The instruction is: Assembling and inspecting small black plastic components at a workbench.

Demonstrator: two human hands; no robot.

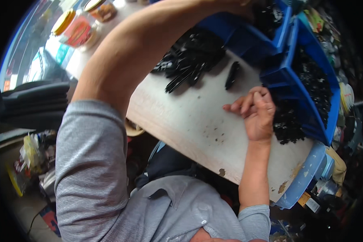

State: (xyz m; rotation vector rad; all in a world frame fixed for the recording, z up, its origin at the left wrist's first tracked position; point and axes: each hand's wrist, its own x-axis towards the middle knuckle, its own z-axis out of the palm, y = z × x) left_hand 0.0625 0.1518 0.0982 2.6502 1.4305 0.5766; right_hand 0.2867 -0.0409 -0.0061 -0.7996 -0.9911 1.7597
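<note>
My left arm stretches from the lower left across the white table [189,121] to the top edge. My left hand [240,5] is at a blue bin [285,25] of black parts, and its fingers are mostly hidden. My right hand [257,112] rests on the table with its fingers curled together, beside a heap of small black parts [287,127]. Whether it holds one is unclear. A second blue bin [331,101] with more black parts lies just right of it. A pile of long black pieces [193,58] lies under my left forearm, with a single black piece [232,75] apart from it.
Clear jars with yellow lids [78,28] stand at the table's far left corner. The table has a chipped blue edge [306,177] at the right. Cluttered packets and boxes [343,97] fill the right side, and bags lie on the floor at the left [30,155].
</note>
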